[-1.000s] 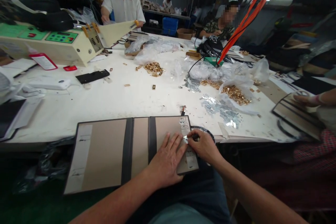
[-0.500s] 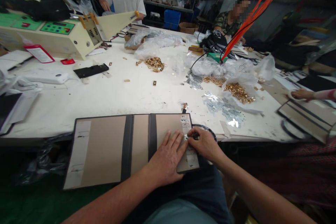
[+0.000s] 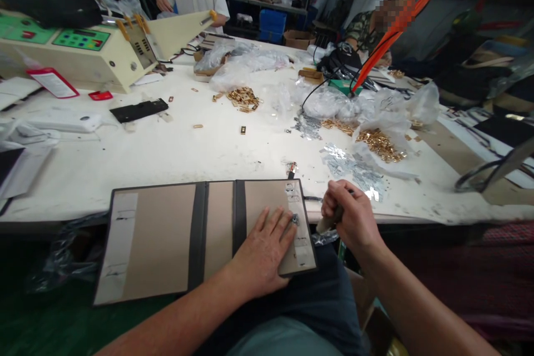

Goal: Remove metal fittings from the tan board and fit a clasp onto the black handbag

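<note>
A brown board panel (image 3: 162, 233) with black edging and two black bands lies opened out across the table's front edge and my lap. My left hand (image 3: 267, 245) rests flat on its right section, fingers spread. Near those fingertips, a small metal piece (image 3: 295, 219) sits on the white strip (image 3: 301, 238) along the panel's right side. Just beyond that side, my right hand (image 3: 349, 212) is closed around a short, dark hand tool (image 3: 329, 221) with a paler lower end. Its kind is not clear, since my fingers cover much of it.
Loose silver plates (image 3: 352, 169) and gold-coloured fittings (image 3: 381, 144) lie on the white table (image 3: 187, 156) among plastic bags. A cream machine (image 3: 104, 61) stands at the left. Orange cords (image 3: 384, 47) hang at the right. Other people sit or stand beyond the table.
My right hand has left the white strip, moved right and taken hold of the dark tool. My left hand stays flat on the panel. The co-worker's hand at the far right has gone from view.
</note>
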`<state>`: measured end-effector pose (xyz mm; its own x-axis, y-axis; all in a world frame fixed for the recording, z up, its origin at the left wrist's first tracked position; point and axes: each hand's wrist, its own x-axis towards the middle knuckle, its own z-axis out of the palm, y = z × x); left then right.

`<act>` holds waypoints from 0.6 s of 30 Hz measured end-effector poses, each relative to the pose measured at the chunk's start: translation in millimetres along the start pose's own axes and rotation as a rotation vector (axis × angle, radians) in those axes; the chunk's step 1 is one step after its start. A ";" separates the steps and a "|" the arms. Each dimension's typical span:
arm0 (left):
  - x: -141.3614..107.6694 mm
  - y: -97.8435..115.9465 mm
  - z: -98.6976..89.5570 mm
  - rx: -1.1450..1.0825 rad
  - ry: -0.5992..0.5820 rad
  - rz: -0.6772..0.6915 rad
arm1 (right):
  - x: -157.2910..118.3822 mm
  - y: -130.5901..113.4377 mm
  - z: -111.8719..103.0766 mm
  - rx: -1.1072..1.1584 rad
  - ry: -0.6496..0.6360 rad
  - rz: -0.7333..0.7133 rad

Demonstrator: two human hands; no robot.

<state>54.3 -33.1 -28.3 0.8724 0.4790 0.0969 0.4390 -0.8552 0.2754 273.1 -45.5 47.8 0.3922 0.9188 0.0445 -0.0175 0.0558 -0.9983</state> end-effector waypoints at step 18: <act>8.7 1.5 -15.2 -0.031 -0.090 -0.011 | 22.7 31.3 20.2 0.522 0.160 -0.093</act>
<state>59.3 -27.2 -12.4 0.8840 0.4674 0.0075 0.4431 -0.8429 0.3052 262.9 -15.0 18.3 0.5480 0.8322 0.0846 -0.4138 0.3576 -0.8372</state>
